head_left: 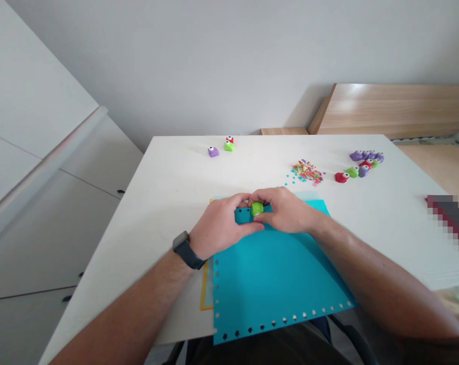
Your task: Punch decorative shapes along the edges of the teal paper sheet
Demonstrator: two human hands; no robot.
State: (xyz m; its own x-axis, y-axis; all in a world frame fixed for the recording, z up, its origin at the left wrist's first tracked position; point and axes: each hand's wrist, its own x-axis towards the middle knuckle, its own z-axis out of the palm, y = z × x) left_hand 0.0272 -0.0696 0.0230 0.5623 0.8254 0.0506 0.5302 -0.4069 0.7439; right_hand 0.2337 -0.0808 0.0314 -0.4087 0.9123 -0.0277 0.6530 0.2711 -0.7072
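Observation:
A turquoise paper sheet (271, 274) lies on the white table (168, 192), with small punched holes along its left and near edges. At its far edge sits a small green paper punch (257, 208). My left hand (224, 225), with a dark watch on the wrist, curls around the punch from the left, fingers closed. My right hand (286, 210) grips the punch from the right, thumb and fingers pressed on it. A yellow sheet (205, 289) peeks out under the turquoise one.
A heap of coloured paper confetti (307, 171) lies beyond the sheet. A cluster of purple, green and red punches (360, 166) sits far right; three more punches (224, 147) far left. White cabinets (43, 177) stand at left, a wooden bed frame (389, 109) behind.

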